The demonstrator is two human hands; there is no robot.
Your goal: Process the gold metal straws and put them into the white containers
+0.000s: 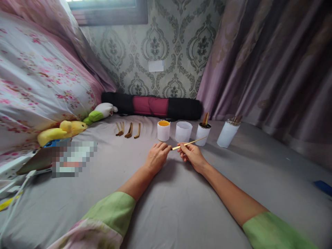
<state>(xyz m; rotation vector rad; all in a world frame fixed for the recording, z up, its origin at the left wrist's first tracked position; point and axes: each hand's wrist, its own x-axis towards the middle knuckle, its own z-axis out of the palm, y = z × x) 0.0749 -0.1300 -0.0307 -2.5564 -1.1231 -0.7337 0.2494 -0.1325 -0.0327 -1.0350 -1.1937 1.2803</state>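
My right hand [192, 155] pinches a thin yellow stick [193, 141] that slants up to the right toward the cups. My left hand [156, 156] is curled, its fingertips touching the stick's near end. Both hands rest low over the grey sheet [166, 204]. Just beyond them stands a row of white cups: one with a yellow-orange filling [163, 130], one that looks empty [183, 131], one holding brown sticks [203, 133], and a jar with sticks [227, 133].
Three small bunches of yellow-brown sticks [129, 130] lie on the sheet at the back left. A black and red bolster [153, 105] lies against the wall. Plush toys [62, 130] and floral bedding [38, 79] fill the left; curtains [272, 62] hang on the right.
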